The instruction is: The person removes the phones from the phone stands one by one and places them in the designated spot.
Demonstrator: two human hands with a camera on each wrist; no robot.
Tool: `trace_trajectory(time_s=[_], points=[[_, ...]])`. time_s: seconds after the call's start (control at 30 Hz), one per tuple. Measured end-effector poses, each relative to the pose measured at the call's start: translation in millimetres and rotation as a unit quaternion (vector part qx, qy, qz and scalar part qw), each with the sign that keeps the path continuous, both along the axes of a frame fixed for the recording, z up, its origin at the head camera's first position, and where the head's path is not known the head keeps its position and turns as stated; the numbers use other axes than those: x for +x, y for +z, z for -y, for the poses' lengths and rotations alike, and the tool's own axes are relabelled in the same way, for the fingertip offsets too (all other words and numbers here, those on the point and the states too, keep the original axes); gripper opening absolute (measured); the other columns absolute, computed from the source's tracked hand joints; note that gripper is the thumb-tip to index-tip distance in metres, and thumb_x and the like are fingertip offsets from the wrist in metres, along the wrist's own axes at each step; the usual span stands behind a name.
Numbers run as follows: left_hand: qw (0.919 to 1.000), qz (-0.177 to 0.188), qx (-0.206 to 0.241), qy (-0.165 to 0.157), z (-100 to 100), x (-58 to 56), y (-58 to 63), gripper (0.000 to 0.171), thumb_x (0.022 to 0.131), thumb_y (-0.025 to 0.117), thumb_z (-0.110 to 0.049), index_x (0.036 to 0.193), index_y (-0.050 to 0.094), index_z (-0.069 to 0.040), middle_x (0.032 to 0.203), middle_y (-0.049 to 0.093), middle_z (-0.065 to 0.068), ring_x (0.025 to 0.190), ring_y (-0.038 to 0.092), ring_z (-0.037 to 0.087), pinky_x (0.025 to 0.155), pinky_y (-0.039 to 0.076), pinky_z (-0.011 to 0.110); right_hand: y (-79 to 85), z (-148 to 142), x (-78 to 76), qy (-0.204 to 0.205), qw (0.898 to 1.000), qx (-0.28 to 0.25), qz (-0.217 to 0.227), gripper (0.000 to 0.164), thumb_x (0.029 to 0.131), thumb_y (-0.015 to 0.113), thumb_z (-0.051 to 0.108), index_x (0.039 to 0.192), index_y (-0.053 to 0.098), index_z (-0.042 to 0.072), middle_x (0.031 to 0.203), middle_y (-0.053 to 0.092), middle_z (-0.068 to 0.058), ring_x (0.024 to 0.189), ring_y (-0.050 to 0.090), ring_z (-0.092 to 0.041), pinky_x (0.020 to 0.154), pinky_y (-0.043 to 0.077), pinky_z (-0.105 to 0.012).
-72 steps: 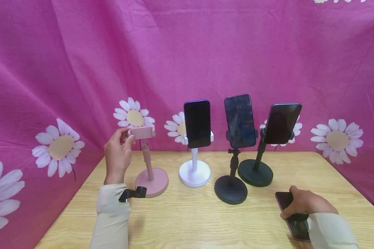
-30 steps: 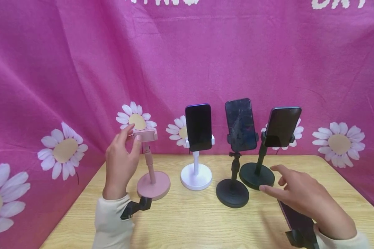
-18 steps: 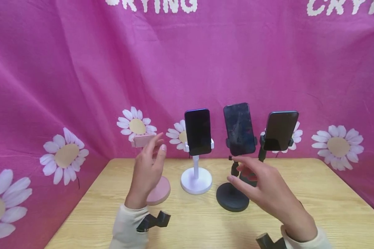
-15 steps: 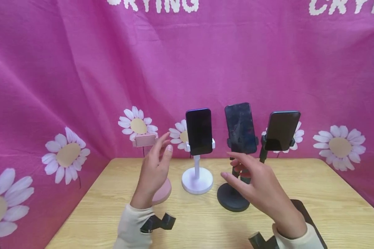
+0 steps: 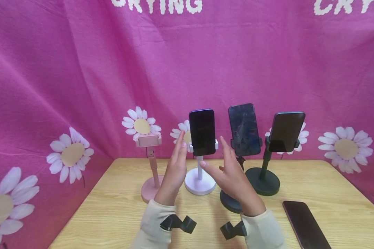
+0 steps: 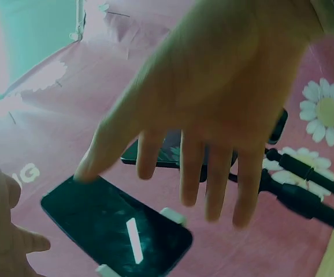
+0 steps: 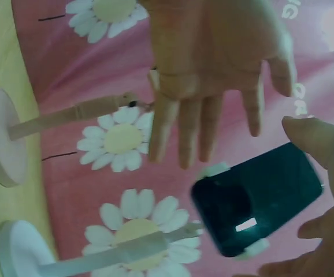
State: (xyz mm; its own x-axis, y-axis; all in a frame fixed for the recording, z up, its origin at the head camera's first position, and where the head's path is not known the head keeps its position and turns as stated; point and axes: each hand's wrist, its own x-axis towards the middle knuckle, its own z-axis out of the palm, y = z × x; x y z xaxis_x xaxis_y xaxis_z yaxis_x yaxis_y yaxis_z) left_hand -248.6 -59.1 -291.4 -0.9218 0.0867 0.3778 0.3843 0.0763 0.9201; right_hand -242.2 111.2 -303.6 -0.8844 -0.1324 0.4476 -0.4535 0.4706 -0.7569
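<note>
My left hand (image 5: 174, 169) is raised over the table with its fingers straight, left of the white phone stand (image 5: 200, 181). Facing it palm to palm is my right hand (image 5: 232, 176), fingers spread, in front of the dark stands. Neither hand holds anything. Between and behind them, a phone (image 5: 202, 131) stands upright in the white stand's clamp. To the left is a pink phone stand (image 5: 154, 167) whose clamp is bare. A loose phone (image 5: 306, 224) lies screen up at the table's right front.
A black stand (image 5: 232, 202), partly hidden by my right hand, bears a phone (image 5: 245, 129) with a marked screen. Behind it, a dark green stand (image 5: 263, 181) carries another tilted phone (image 5: 287, 131). A pink daisy-printed cloth (image 5: 237, 62) hangs behind the wooden table (image 5: 112, 214).
My left hand has left the pink stand's clamp and moved right. My right hand has let go of the loose phone, risen and moved left. The two hands now face each other.
</note>
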Motion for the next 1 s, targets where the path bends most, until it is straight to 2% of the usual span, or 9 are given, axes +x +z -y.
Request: trace_trajectory(time_s=[0.13,0.27,0.53,0.83,1.0], points=[[0.9985,0.028,0.036,-0.032,-4.9,-4.7,-1.9,0.051,0.102,0.028,-0.05,0.151,0.015,-0.044,0.16,0.009,-0.011,0.147,0.008,0.024,0.108,0.014,0.069,-7.5,8.1,-10.8,-0.009,1.0,-0.008,-0.002,0.1,0.086,0.067,0.046,0.155,-0.001,0.02,0.161,0.004,-0.009,0.145,0.011,-0.036,0.102,0.03,-0.065],[0.9962,0.039,0.058,-0.052,-9.1,-7.0,-2.8,0.051,0.103,0.025,-0.049,0.152,0.013,-0.044,0.161,0.006,-0.008,0.147,0.007,0.027,0.103,0.018,0.073,-13.5,13.1,-19.4,-0.02,0.999,-0.043,-0.002,0.1,0.087,0.067,0.044,0.155,-0.001,0.02,0.161,0.004,-0.009,0.145,0.013,-0.036,0.104,0.029,-0.064],[0.9953,0.042,0.067,-0.056,-14.8,-6.5,-4.0,0.052,0.103,0.024,-0.047,0.153,0.013,-0.04,0.161,0.006,-0.007,0.146,0.007,0.029,0.101,0.019,0.074,-18.2,14.0,-24.4,0.004,0.995,-0.094,0.01,0.096,0.087,0.068,0.043,0.155,0.002,0.026,0.16,0.01,-0.008,0.14,0.027,-0.037,0.102,0.034,-0.061],[0.9956,0.043,0.062,-0.056,-14.9,-8.1,-5.3,0.052,0.103,0.025,-0.049,0.153,0.014,-0.041,0.16,0.008,-0.01,0.146,0.01,0.027,0.101,0.022,0.073,-18.2,11.3,-27.1,0.039,0.992,-0.115,0.023,0.093,0.09,0.067,0.034,0.155,0.002,0.024,0.161,0.006,-0.005,0.142,0.022,-0.039,0.102,0.031,-0.063],[0.9954,0.043,0.062,-0.059,-15.2,-9.2,-3.7,0.05,0.103,0.025,-0.049,0.152,0.015,-0.043,0.16,0.008,-0.01,0.145,0.013,0.031,0.102,0.023,0.071,-16.4,12.1,-29.0,0.053,0.992,-0.113,0.024,0.091,0.091,0.066,0.031,0.155,0.002,0.024,0.161,0.005,-0.004,0.143,0.021,-0.04,0.102,0.03,-0.065]])
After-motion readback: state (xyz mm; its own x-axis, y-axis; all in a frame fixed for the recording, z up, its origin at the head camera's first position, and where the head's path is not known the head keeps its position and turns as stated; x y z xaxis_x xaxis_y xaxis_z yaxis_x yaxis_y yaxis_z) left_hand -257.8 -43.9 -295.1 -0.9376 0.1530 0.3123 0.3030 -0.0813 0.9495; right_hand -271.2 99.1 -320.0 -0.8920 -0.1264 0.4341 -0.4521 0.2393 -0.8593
